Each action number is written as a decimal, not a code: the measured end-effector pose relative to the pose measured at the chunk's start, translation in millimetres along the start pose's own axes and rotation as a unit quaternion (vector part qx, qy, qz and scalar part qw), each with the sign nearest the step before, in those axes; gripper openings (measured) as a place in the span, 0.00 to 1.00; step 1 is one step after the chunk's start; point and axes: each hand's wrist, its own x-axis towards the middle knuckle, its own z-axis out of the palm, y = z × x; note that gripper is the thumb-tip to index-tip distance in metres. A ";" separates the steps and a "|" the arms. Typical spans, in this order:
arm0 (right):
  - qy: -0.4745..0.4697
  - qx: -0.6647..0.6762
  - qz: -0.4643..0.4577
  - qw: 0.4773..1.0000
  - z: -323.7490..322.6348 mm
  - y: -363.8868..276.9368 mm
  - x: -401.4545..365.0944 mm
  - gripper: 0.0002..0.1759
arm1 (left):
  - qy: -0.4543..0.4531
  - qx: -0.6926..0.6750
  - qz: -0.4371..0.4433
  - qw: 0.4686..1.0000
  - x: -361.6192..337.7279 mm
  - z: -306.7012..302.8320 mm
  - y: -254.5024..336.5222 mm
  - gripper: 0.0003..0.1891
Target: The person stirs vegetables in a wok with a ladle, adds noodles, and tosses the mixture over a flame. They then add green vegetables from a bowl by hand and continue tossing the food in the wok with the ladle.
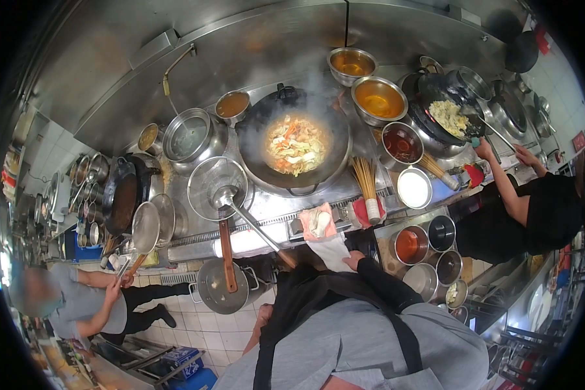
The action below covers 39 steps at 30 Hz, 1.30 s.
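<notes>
Low beside my apron hangs my left hand (264, 313), its fingers curled and partly hidden; I cannot make out whether it holds anything. My right hand (353, 260) has its fingers on a white cloth (331, 252) at the counter's front edge, next to a folded pink cloth (318, 223). Ahead, a large wok (250, 140) holds steaming food (296, 145) with orange and pale pieces. A ladle (225, 196) lies over a round wire strainer (205, 179) left of the wok, their handles pointing toward me.
Metal bowls of yellow liquid (378, 99) stand behind right. A bamboo brush (366, 185) and a white-filled pot (414, 187) are nearer. One co-worker (533, 208) stirs a wok at right; another (88, 302) holds strainers at left. A pot (222, 286) hangs near the counter's front.
</notes>
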 end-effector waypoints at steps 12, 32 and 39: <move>0.003 -0.011 0.006 1.000 -0.6 -2.8 -2.1 0.34 | 0.004 0.058 0.021 0.998 -3.7 -6.4 7.7 0.14; -0.003 0.002 -0.003 1.000 -8.1 -9.0 -9.3 0.39 | 0.063 -0.116 -0.068 0.989 -2.8 8.2 2.7 0.12; -0.010 -0.001 -0.001 1.000 -9.6 -10.4 -10.7 0.41 | 0.091 0.117 0.068 0.987 1.0 10.6 -2.7 0.10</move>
